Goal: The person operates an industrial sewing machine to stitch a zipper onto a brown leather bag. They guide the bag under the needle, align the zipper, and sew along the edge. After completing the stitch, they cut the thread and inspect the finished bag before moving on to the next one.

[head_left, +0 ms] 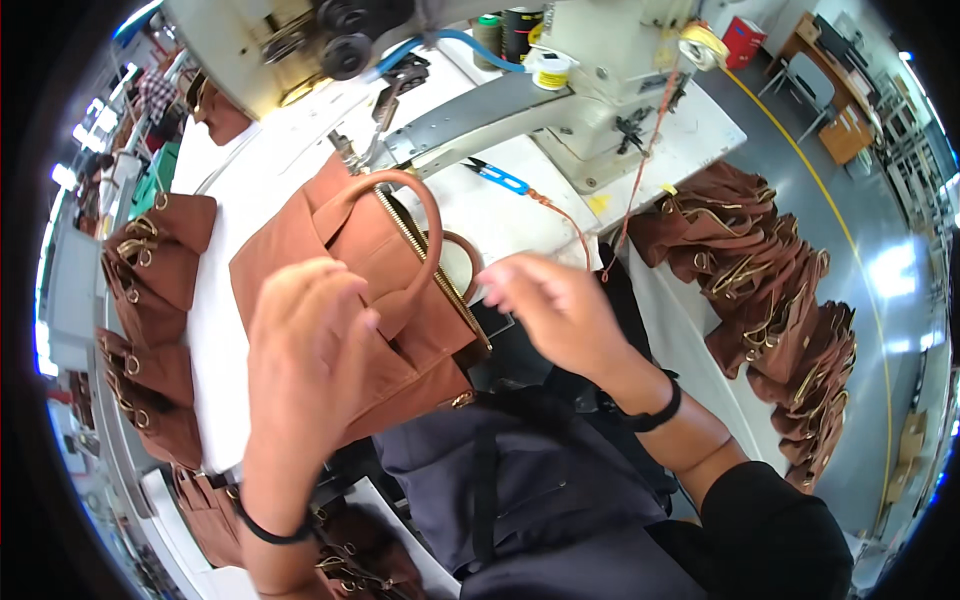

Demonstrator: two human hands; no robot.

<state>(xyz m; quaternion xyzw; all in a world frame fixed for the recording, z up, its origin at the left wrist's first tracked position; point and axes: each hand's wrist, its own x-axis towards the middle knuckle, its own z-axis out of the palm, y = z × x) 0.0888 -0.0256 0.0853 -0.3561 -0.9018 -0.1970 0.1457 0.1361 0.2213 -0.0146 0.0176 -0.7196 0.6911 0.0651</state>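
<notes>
A brown handbag (290, 235) lies tilted on the white sewing table, its upper end by the presser foot of the sewing machine (470, 125). A brass-toned zipper (408, 228) runs along its top edge, between a front handle (432, 235) and a partly hidden back handle (466, 250). My left hand (308, 335) is raised over the bag's body, blurred, its fingers loosely apart with nothing in them. Close to the back handle is my right hand (550, 305), fingers bent and slightly apart; it holds nothing visible. Whether its fingertips touch the handle, I cannot tell.
Blue thread snips (500, 178) on an orange cord lie behind the bag. Several brown bag pieces with metal rings (750, 270) are heaped at the right, more brown pieces (155, 260) at the left. Thread spools (550, 70) stand at the back.
</notes>
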